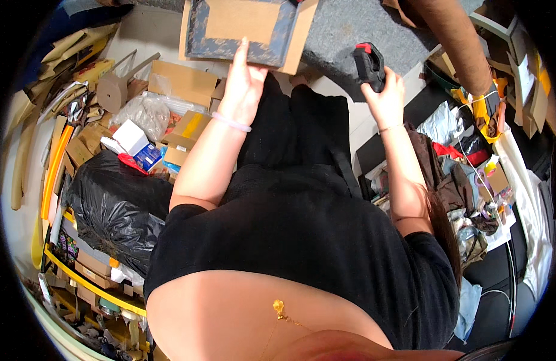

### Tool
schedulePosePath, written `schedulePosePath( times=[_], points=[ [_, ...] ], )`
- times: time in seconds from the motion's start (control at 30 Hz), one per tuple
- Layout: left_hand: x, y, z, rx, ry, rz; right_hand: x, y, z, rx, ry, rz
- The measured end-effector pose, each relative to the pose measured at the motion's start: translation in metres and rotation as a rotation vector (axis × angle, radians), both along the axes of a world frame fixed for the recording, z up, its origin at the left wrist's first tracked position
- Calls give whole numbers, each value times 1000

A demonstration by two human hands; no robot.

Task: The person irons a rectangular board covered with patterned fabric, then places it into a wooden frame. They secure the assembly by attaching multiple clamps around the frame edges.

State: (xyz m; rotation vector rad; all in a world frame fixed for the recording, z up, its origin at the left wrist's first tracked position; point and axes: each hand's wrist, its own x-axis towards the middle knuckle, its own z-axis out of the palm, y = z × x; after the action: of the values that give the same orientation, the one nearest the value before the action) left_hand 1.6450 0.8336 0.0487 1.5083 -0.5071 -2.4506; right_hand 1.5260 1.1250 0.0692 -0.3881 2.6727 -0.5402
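Observation:
At the top centre my left hand [246,84] grips the near edge of a cardboard piece [299,45] that carries a dark-bordered square panel [239,21] with a plain tan middle; one finger lies on the panel's face. My right hand [383,96] is closed round a black hand tool [368,66] with a red top, held to the right of the cardboard, over a grey speckled surface [335,33].
Piled boxes [181,81], a plastic bag [142,114] and a large black bag [115,204] lie at left beside a yellow rail [91,274]. A long brown tube [449,36] slants at upper right above mixed bags and scraps [458,180]. Dark-clothed legs are below my hands.

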Motion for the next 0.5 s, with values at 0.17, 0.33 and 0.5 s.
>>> schedulePosePath(
  times=[0.17,0.33,0.5],
  points=[
    [-4,10,0,45,31,-15,51,-43,35,-177,-710,-220],
    [-4,9,3,74,23,-13,89,-56,16,-218,-766,-243],
    [-3,11,2,44,42,-40,97,-77,4,-300,-772,-154]
  ],
)
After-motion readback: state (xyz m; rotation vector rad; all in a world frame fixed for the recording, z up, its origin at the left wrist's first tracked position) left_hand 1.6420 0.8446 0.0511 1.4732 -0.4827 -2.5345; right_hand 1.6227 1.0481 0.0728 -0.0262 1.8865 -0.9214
